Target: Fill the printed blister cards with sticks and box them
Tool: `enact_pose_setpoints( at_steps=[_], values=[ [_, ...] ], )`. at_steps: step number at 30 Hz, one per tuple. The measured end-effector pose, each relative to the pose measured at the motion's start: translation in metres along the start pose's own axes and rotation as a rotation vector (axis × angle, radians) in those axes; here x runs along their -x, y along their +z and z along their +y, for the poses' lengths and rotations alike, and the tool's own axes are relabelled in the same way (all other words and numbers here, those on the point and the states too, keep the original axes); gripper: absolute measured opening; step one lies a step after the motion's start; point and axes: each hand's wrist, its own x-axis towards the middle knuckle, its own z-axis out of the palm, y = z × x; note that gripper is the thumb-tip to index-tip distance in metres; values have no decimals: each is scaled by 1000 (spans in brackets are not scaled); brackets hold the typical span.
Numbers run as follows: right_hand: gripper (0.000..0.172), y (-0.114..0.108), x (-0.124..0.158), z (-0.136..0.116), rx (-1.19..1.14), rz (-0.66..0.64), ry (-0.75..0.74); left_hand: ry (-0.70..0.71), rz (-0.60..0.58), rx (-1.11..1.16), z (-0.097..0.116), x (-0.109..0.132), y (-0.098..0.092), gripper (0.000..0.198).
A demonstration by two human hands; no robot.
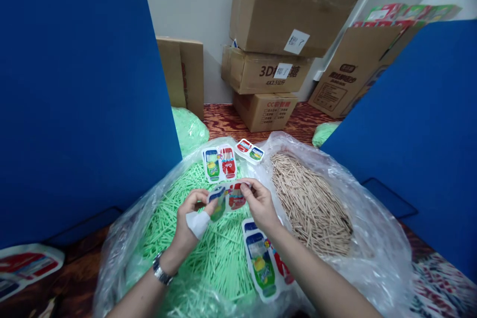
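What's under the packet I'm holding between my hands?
Pale green sticks in a clear plastic bag show below the packet. The bag's bottom, beneath the sticks, is covered.

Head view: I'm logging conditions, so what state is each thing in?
Left hand: gripping held packet
Right hand: pinching held packet
Held packet: open or sealed unclear
Lower packets: overlapping
Green sticks: loose
Brown sticks: loose
Clear plastic: spread open
Three cartons: stacked
Wristwatch: fastened

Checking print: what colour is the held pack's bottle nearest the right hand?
Red bottle, seen in the head view.
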Motion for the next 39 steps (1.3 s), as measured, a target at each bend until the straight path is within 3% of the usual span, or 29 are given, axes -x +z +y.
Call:
enact_pose_setpoints(
  at_steps=[4, 7, 11, 15, 17, 20, 23, 29, 32, 36, 39],
  values=[
    [22, 1, 1, 1, -27, -37, 17, 8, -43, -6, 1, 0, 1, 22],
    [23, 0, 1, 1, -19, -54, 17, -42, -98, 6, 3, -2, 6, 43],
    [21, -5, -2, -2, 10, -30, -19, -116, -229, -8, 5, -12, 10, 27],
    [21, -13, -5, -3, 1, 18, -22, -70, -204, 83, 3, -21, 13, 37],
    [20, -16, -4, -4, -30, 70, 1, -42, -198, 101, 0, -21, 15, 23],
    [19, -17, -2, -4, -60, 92, 21, -11, -174, 43, -5, -17, 16, 31],
    [18, -16, 1, -3, -59, 68, 14, -4, -198, -55, -6, -11, 16, 23],
    [14, -15, 10, -6, -45, -67, -81, 213, -178, -205, 0, -4, 11, 17],
    [11, -17, 13, -9, -17, -97, -145, 246, -201, -243, 1, 1, 8, 16],
    [11, -21, 14, -12, -32, -76, -154, 275, -231, -318, 0, 6, 3, 48],
    [10, -23, 16, -13, -19, -101, -177, 402, -246, -370, 0, 9, 0, 33]
  ],
)
